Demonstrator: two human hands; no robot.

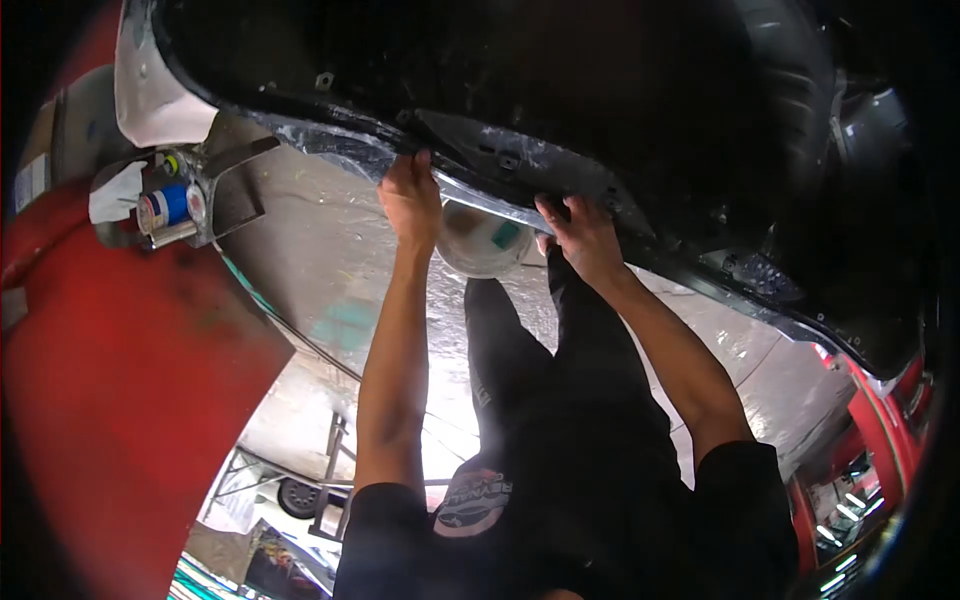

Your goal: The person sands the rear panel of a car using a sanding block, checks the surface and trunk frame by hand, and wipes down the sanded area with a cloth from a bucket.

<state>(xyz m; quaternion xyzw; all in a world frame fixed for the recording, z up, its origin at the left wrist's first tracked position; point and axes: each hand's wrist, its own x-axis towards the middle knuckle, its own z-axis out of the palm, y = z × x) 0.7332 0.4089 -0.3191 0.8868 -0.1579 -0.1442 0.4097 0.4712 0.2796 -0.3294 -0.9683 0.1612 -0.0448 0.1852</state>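
A large black car body panel [500, 80] fills the upper part of the head view, its lower edge scuffed whitish grey. My left hand [410, 200] is closed on that edge, with the fingers curled over the rim. Further right along the same edge, my right hand [585, 235] grips it, its fingers bent over the lip. Part of each hand's fingertips is hidden against the panel. Below the edge, between the two hands, a round whitish bucket [482, 258] stands on the floor with a small teal piece [506, 235] showing in it.
On the left, a metal holder [228, 195] carries a blue and white can [165, 207] and white paper [116, 193]. A big red panel [130, 400] stands below it. A hose [300, 335] crosses the floor. A wheel [298, 497] and a red car [890, 410] are further off.
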